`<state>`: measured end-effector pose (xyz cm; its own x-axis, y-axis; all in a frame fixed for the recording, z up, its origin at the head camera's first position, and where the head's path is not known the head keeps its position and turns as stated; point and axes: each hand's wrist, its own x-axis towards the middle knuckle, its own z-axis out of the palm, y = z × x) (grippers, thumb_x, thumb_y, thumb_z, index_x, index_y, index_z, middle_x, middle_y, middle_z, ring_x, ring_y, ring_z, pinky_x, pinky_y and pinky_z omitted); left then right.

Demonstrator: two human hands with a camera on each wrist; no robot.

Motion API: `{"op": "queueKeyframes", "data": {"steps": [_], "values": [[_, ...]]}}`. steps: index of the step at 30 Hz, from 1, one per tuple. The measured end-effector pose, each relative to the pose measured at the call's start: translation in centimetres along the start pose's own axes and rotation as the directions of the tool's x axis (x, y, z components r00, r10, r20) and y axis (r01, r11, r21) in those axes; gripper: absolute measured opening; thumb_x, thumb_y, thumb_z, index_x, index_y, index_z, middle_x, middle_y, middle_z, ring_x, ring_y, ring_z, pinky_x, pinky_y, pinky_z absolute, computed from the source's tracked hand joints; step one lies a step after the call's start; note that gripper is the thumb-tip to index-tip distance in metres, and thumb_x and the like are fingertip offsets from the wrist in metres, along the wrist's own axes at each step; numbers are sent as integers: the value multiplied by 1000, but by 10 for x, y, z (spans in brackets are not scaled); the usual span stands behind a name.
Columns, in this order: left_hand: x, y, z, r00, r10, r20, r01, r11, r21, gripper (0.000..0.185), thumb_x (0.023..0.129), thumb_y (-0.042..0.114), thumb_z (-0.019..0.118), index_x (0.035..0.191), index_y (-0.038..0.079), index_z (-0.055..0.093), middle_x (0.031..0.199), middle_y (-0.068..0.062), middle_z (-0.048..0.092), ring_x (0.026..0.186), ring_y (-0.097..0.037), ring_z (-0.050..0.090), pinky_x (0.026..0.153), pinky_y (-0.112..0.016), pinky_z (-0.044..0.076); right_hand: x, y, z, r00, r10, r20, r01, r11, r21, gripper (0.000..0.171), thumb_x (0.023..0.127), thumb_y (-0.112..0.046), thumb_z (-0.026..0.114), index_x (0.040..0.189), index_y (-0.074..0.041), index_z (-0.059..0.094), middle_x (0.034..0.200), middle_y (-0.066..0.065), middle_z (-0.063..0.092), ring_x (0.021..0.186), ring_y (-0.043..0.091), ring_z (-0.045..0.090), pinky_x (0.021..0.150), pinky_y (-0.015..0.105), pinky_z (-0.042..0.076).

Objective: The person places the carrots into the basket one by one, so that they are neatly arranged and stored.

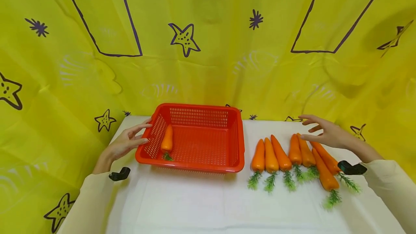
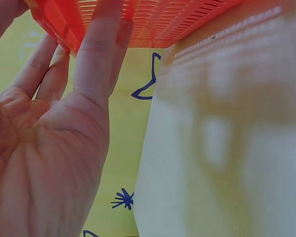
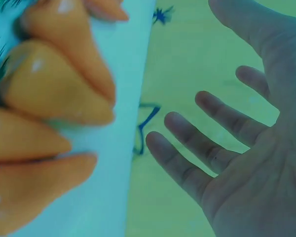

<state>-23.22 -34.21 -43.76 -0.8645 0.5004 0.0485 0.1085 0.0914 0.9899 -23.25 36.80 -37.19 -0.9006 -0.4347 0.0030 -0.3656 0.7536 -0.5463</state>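
Observation:
A red plastic basket (image 1: 195, 168) with slotted walls stands on the white table, and one orange toy carrot (image 1: 167, 139) with green leaves lies inside along its left wall. My left hand (image 1: 128, 141) is at the basket's left end, fingers spread and fairly straight against the rim. From below, the left wrist view has the thumb (image 2: 93, 54) up against the red wall (image 2: 158, 22). Over the far ends of the carrots on the right, my right hand (image 1: 326, 133) hovers with fingers apart and nothing in it. Several carrots (image 3: 54, 84) appear beside that hand in the right wrist view.
Right of the basket, several carrots (image 1: 271, 156) lie in a loose row, leaves toward the front edge. A few at the far right overlap (image 1: 325, 170). Yellow curtain (image 1: 211, 71) with dark star drawings hangs behind the white table (image 1: 195, 205) and along both sides.

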Motion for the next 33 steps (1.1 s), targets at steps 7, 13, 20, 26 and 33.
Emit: {"op": "queueKeyframes", "data": {"steps": [7,13,20,26,33], "values": [[1,-1,-4,1000,-1,-21,1,1000,-3,55,101,-4,59,152,-7,39,173,-4,7,154,-47,0,105,-21,46,-15,30,-1,1000,1,4,-1,1000,-5,69,95,-14,75,150,5,38,133,37,55,106,51,64,77,40,61],[3,0,-5,1000,4,-5,-4,1000,-10,55,102,-4,57,153,-5,38,173,-7,4,149,-48,25,101,-30,53,-30,49,-1,987,116,114,-124,991,60,70,98,-18,71,152,2,31,136,43,46,103,51,65,77,51,61],[5,2,-4,1000,-4,-8,4,1000,-24,55,102,-6,57,153,-6,38,173,-6,5,148,-35,33,102,-30,52,-47,67,0,942,228,246,-274,947,170,70,101,-21,67,156,-4,27,137,46,39,105,45,65,79,51,61],[4,1,-3,1000,9,-1,-9,1000,-26,54,101,-7,56,152,-7,38,173,-9,3,151,-43,23,102,-29,52,-55,76,2,899,251,358,-352,901,253,69,102,-19,65,158,-8,27,136,44,39,102,34,64,79,47,60],[1,1,1,1000,-9,-4,9,999,-42,55,101,-7,56,153,-6,37,173,-9,2,142,-32,44,100,-31,53,-57,78,5,879,267,395,-387,883,264,71,101,-17,66,158,-5,26,138,46,36,98,32,61,77,43,60]]}}
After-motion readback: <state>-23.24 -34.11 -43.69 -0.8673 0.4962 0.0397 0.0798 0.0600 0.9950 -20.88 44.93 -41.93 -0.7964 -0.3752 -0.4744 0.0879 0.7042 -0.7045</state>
